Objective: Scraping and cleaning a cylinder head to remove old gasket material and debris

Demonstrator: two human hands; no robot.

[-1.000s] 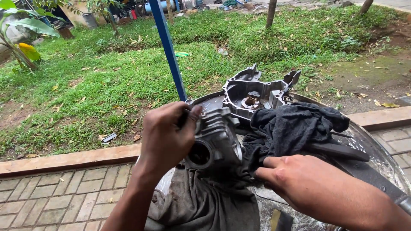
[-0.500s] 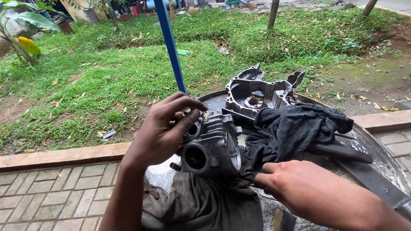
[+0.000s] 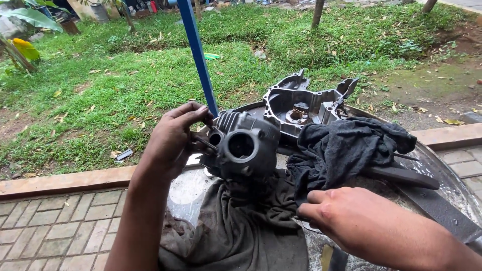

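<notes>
Engine part point(image 3: 245, 150), grey metal, sits tilted on a brown rag point(image 3: 236, 231) atop a round metal table point(image 3: 442, 170). Left hand point(image 3: 173, 138) curls its fingers around its side; it could roll off. Right hand point(image 3: 346, 221) pinches a black cloth point(image 3: 346, 145). Engine cover point(image 3: 306, 103) crowds behind.

Grey metal engine cylinder head point(image 3: 243, 148), grimy and dull, cooling fins along the top. Tipped on its side, round open port facing the camera. Resting on a dark grey rag point(image 3: 241, 226), against its upper edge. Black cloth point(image 3: 346, 148) bunched in a crumpled heap just right of the cylinder head, lower edge pinched.
</notes>
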